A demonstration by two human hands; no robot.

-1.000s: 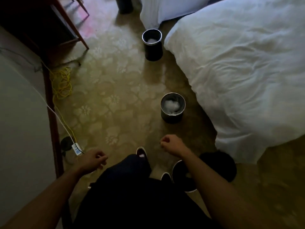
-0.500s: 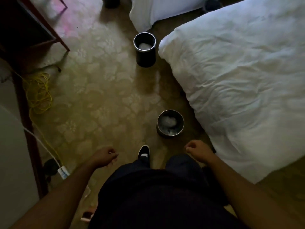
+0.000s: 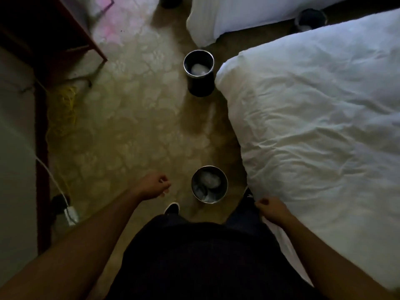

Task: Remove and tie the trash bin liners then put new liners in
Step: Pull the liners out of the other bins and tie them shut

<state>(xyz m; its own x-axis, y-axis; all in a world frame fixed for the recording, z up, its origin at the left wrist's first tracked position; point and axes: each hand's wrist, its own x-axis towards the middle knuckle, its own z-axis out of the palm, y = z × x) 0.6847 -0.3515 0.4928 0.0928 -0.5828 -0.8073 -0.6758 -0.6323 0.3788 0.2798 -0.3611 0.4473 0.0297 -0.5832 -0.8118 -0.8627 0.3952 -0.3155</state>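
A: Why is nothing held yet?
B: I'd say I'm lined up to stoop: left grip (image 3: 154, 185) and right grip (image 3: 270, 207) hang loosely curled, empty. The near bin (image 3: 226, 187) stands just beside the bed (image 3: 313, 126), metal-rimmed, pale crumpled stuff inside. The far bin (image 3: 201, 87) sits at the bed's corner, alike.

This is looking like a hotel-style bedroom. Two beds are standing close together, the near bed (image 3: 313, 126) and the far bed (image 3: 238, 14), both wearing rumpled white duvets that are hanging down toward the floor. A floral-patterned carpet (image 3: 129, 126) is covering the floor. Small round metal bins are standing on it: the near bin (image 3: 209, 184) beside the near bed's edge, the far bin (image 3: 198, 72) at its corner, a third bin (image 3: 311, 18) between the beds. Dark wooden furniture (image 3: 65, 40) is standing at the left, with a yellow cable (image 3: 67, 109) lying coiled beside it.
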